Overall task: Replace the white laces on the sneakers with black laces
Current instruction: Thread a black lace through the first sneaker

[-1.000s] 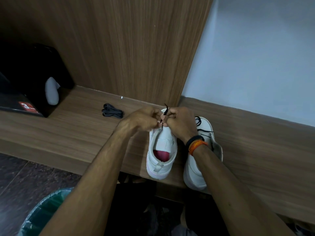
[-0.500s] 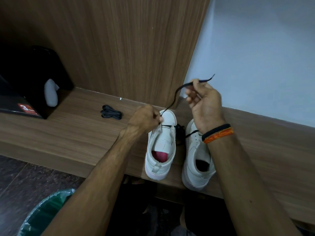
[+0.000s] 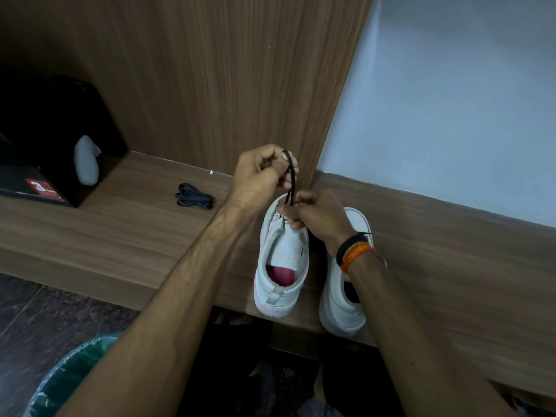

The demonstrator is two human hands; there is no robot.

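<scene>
Both hands [image 3: 261, 176] [image 3: 316, 215] pinching black lace [image 3: 291, 182], spare laces [image 3: 195, 200] nearby

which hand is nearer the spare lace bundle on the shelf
Left. The left hand is just right of the bundle; the right hand is farther right, over the sneaker.

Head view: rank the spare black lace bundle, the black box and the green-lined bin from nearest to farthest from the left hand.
From the left hand:
1. Spare black lace bundle, on the wooden ledge just to its left.
2. Black box, far left on the ledge.
3. Green-lined bin, down on the floor, bottom left.
</scene>
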